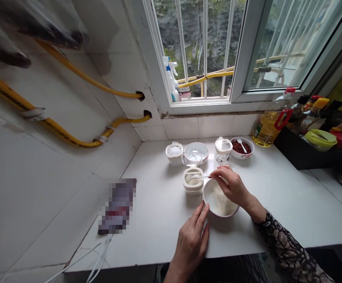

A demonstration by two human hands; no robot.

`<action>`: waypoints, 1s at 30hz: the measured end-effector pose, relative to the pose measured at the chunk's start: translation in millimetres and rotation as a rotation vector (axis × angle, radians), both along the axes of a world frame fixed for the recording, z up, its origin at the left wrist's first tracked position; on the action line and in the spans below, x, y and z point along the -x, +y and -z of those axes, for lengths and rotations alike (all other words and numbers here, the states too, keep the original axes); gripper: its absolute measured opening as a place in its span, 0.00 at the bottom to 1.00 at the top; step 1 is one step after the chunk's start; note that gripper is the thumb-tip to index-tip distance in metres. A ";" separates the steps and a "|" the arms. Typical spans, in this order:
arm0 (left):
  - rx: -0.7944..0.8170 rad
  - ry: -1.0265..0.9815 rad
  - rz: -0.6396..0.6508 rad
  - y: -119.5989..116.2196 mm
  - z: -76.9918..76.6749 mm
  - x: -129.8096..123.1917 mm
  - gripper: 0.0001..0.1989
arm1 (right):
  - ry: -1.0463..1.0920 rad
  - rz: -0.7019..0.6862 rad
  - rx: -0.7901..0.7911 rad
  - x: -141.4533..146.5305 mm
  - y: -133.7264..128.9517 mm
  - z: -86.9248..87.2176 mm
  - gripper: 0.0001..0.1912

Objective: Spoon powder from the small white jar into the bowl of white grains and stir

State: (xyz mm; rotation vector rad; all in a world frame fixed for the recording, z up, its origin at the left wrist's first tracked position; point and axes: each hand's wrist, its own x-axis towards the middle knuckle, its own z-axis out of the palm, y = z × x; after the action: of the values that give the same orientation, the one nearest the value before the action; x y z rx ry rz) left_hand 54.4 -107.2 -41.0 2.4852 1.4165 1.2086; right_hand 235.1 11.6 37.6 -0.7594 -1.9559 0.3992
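My right hand (229,186) pinches a small white spoon (200,176), holding its bowl end over an open cream-white jar (192,182) with powder inside. Below it stands a white bowl (205,198) of white powder or flour, partly hidden by that hand. My left hand (192,243) rests its fingertips against the bowl's left side, with no clear grip. Farther back stand a lidded jar of white granules (174,154), a white dish (196,152) under a clear lid, a small glass jar (223,150), and a bowl of red beans (241,147) holding a white spoon.
A cooking oil bottle (272,126) and a black tray (303,153) of bottles stand at the right. A pixelated flat object (117,206) and white cables (97,259) lie at the left. Yellow hoses (70,129) run along the tiled wall beside a barred window (200,51).
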 end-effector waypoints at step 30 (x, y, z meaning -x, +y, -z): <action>0.010 0.002 -0.008 -1.1 1.1 1.7 0.26 | -0.280 -0.062 0.400 -30.5 -6.8 -12.8 0.13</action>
State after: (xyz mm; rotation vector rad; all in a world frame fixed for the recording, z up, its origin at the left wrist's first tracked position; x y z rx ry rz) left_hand 52.7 -108.3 -42.1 2.4773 1.4309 1.1970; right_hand 265.5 4.8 50.4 -1.0563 -2.1938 0.7721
